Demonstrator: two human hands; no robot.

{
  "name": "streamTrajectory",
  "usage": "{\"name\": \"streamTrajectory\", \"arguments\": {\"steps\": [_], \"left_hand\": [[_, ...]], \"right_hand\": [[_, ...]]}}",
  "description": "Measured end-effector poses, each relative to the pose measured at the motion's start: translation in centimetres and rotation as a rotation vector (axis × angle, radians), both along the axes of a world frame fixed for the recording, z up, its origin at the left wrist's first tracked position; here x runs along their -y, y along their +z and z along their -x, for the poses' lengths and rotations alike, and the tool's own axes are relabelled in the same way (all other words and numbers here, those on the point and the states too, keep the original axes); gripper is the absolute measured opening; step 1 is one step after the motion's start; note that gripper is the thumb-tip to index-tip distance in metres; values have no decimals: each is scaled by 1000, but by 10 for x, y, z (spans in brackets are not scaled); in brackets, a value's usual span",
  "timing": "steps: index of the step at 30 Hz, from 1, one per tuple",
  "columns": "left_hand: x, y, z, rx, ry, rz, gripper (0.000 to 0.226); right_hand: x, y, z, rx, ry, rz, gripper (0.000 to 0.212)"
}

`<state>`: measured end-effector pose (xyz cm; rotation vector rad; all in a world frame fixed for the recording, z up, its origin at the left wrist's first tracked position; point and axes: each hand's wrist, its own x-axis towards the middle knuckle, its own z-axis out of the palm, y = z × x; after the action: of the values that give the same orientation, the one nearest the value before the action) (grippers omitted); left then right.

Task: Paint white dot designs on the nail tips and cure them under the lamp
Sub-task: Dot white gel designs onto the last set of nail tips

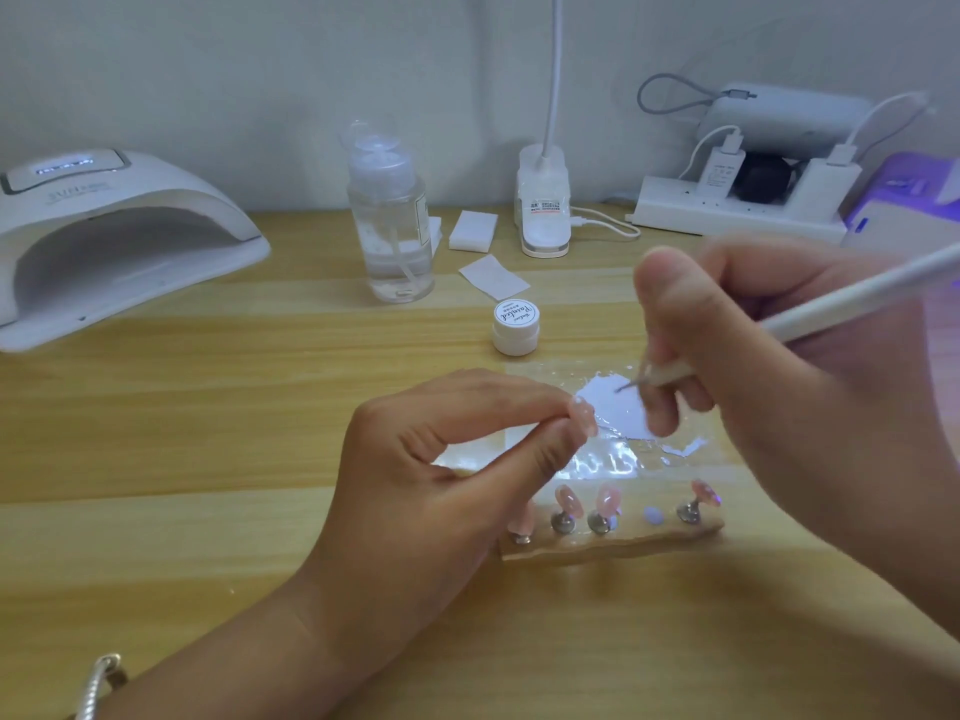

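Observation:
My left hand (pixel 447 459) pinches one pink nail tip (pixel 584 414) between thumb and forefinger, raised above the table. In my right hand (pixel 769 366) is a white dotting pen (pixel 852 298); its thin metal point (pixel 626 387) hovers over a patch of white gel (pixel 610 407) on a clear palette sheet, just right of the held tip. Below, a wooden holder (pixel 613 548) carries several pink nail tips (pixel 566 498) on metal stands, with one bare spot. The white curing lamp (pixel 104 241) stands at the far left with its mouth facing me.
A small white gel jar (pixel 516 327) sits behind the palette. Farther back are a clear pump bottle (pixel 389 220), white wipes (pixel 493 275), a clip lamp base (pixel 543 210), and a power strip with chargers (pixel 737 205). A purple-lit device (pixel 909 200) is at the right edge.

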<state>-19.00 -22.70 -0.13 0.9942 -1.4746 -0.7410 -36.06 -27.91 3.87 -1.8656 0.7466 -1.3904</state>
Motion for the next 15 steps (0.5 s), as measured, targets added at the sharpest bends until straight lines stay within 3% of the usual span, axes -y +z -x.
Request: {"name": "streamTrajectory", "arguments": {"steps": [6,15], "left_hand": [[4,-2,0,13,165,-168,16],[10,-9,-3,81,165,-274,17]], "right_hand": [[42,-13,21,-442,-220,-177,53],[50,-28,23,-555,-182,-165,46]]}}
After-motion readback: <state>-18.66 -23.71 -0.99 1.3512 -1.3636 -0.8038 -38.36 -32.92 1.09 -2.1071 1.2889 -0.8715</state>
